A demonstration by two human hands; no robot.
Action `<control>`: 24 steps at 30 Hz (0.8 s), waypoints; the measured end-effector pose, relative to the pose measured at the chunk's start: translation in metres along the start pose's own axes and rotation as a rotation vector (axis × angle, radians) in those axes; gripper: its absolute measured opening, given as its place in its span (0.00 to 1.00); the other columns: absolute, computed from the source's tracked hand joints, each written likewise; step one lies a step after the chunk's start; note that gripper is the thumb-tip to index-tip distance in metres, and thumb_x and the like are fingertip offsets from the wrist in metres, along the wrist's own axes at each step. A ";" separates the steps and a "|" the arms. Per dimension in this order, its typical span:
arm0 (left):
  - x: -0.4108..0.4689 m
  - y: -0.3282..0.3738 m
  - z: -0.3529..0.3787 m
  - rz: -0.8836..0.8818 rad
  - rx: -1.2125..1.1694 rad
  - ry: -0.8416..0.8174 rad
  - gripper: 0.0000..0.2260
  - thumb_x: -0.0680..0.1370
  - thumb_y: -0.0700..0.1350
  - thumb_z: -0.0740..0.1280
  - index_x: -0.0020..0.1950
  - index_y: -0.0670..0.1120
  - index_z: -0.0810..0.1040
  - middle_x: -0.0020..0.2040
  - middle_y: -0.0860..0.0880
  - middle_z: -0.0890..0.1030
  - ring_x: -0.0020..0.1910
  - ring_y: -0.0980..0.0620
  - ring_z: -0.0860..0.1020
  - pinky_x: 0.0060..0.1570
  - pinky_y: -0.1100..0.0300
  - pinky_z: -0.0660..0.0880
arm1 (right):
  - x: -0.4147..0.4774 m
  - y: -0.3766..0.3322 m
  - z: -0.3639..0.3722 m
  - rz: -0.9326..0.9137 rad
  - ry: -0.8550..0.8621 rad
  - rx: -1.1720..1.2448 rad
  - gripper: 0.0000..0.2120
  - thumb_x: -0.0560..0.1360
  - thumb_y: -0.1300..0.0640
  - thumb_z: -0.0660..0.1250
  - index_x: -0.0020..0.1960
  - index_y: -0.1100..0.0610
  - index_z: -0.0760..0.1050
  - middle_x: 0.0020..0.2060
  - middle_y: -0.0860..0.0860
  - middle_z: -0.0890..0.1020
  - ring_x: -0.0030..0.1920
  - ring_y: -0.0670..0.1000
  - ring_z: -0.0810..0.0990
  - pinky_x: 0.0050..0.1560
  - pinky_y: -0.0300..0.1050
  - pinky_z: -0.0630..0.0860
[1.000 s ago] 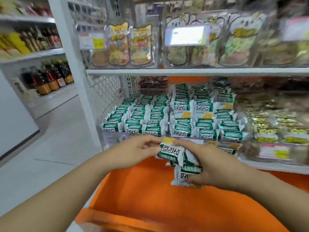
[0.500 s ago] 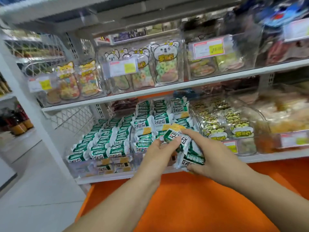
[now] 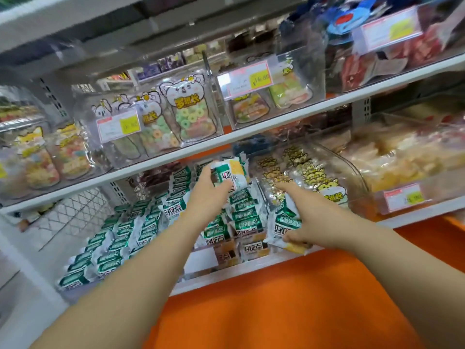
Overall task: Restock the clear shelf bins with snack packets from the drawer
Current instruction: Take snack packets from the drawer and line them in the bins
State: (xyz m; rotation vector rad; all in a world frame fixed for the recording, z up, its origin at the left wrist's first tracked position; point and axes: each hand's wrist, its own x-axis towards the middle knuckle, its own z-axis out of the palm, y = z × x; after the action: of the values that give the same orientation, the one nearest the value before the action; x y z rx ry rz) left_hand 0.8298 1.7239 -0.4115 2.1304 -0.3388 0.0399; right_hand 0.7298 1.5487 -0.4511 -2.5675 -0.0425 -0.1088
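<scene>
The raised green-and-white snack packet (image 3: 230,172) is thin plastic film, glossy and crinkled, with crimped ends; the lower bundle of matching green-and-white packets (image 3: 284,226) shines the same way; the clear rectangular shelf bins (image 3: 352,170) are hard transparent plastic, smooth and catching glare; the white shelf boards (image 3: 251,134) look like satin-painted metal; the pink-and-yellow price labels (image 3: 117,127) look like matt paper; the broad orange panel (image 3: 276,311) is smooth and matt; the white diamond mesh side panel (image 3: 73,212) is coated wire.

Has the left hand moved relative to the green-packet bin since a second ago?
Yes. The left hand went from the front edge of the bin up and back over its rear rows, gripping one packet.
</scene>
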 end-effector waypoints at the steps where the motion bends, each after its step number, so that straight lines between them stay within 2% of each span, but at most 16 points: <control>1: 0.007 0.001 -0.001 0.074 0.183 -0.005 0.22 0.80 0.45 0.62 0.73 0.52 0.61 0.59 0.50 0.76 0.46 0.47 0.79 0.39 0.58 0.75 | 0.004 0.007 0.000 0.025 -0.024 0.011 0.47 0.69 0.56 0.75 0.77 0.45 0.48 0.61 0.51 0.75 0.30 0.44 0.78 0.30 0.39 0.76; 3: 0.020 0.000 0.000 0.175 0.420 -0.005 0.24 0.81 0.45 0.62 0.75 0.51 0.58 0.69 0.48 0.72 0.51 0.47 0.78 0.39 0.61 0.70 | 0.008 0.018 -0.002 0.078 -0.061 0.038 0.45 0.69 0.57 0.75 0.76 0.46 0.51 0.63 0.54 0.74 0.30 0.45 0.77 0.29 0.38 0.74; 5: 0.034 -0.004 0.004 0.224 0.589 0.004 0.23 0.81 0.46 0.62 0.74 0.50 0.59 0.69 0.46 0.72 0.50 0.46 0.78 0.42 0.56 0.74 | 0.010 0.028 -0.002 0.122 -0.106 0.049 0.43 0.69 0.57 0.75 0.75 0.48 0.53 0.62 0.55 0.74 0.31 0.44 0.77 0.29 0.36 0.72; 7: 0.048 -0.009 0.010 0.212 0.716 -0.018 0.20 0.80 0.48 0.63 0.71 0.50 0.62 0.67 0.46 0.74 0.52 0.44 0.79 0.49 0.49 0.76 | 0.012 0.038 -0.001 0.146 -0.141 0.104 0.41 0.69 0.58 0.76 0.74 0.49 0.55 0.55 0.53 0.76 0.31 0.44 0.77 0.28 0.36 0.73; 9: 0.060 -0.012 0.017 0.198 0.830 -0.054 0.17 0.81 0.47 0.62 0.70 0.52 0.65 0.65 0.46 0.76 0.56 0.43 0.78 0.59 0.47 0.72 | 0.014 0.043 -0.001 0.156 -0.149 0.150 0.40 0.69 0.58 0.76 0.73 0.49 0.57 0.50 0.50 0.75 0.30 0.43 0.77 0.27 0.35 0.72; 11: 0.071 -0.014 0.023 0.202 0.927 -0.070 0.16 0.81 0.45 0.61 0.69 0.54 0.67 0.66 0.47 0.76 0.60 0.43 0.76 0.65 0.45 0.63 | 0.016 0.046 -0.002 0.152 -0.148 0.153 0.39 0.69 0.57 0.76 0.72 0.49 0.58 0.50 0.50 0.75 0.30 0.42 0.76 0.28 0.34 0.73; 13: 0.081 -0.016 0.028 0.202 0.963 -0.054 0.17 0.82 0.43 0.59 0.70 0.55 0.68 0.67 0.47 0.75 0.61 0.44 0.75 0.65 0.45 0.62 | 0.017 0.047 -0.003 0.146 -0.148 0.173 0.38 0.69 0.57 0.76 0.71 0.48 0.59 0.50 0.49 0.76 0.28 0.40 0.75 0.27 0.33 0.72; 17: 0.097 -0.032 0.035 0.233 1.034 0.017 0.19 0.81 0.41 0.59 0.69 0.60 0.71 0.67 0.46 0.74 0.59 0.42 0.76 0.54 0.50 0.71 | 0.018 0.048 -0.003 0.152 -0.163 0.227 0.36 0.68 0.59 0.76 0.69 0.48 0.61 0.44 0.47 0.76 0.27 0.40 0.75 0.26 0.33 0.71; 21: 0.100 -0.040 0.039 0.220 1.012 0.077 0.17 0.81 0.43 0.61 0.67 0.58 0.73 0.61 0.46 0.78 0.58 0.42 0.76 0.57 0.49 0.70 | 0.018 0.048 -0.004 0.151 -0.150 0.209 0.35 0.68 0.57 0.77 0.68 0.48 0.62 0.45 0.47 0.77 0.29 0.40 0.75 0.26 0.31 0.71; 24: 0.096 -0.036 0.036 0.207 1.021 0.125 0.14 0.80 0.48 0.64 0.66 0.56 0.74 0.59 0.47 0.80 0.58 0.43 0.77 0.61 0.50 0.66 | 0.016 0.047 -0.006 0.145 -0.133 0.222 0.34 0.68 0.56 0.76 0.68 0.48 0.62 0.45 0.46 0.76 0.33 0.41 0.76 0.27 0.31 0.72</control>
State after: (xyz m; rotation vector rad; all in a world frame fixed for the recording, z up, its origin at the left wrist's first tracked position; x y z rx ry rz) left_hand 0.9278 1.6911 -0.4460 3.0601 -0.5358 0.5696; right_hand 0.7477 1.5064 -0.4699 -2.3434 0.0768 0.1159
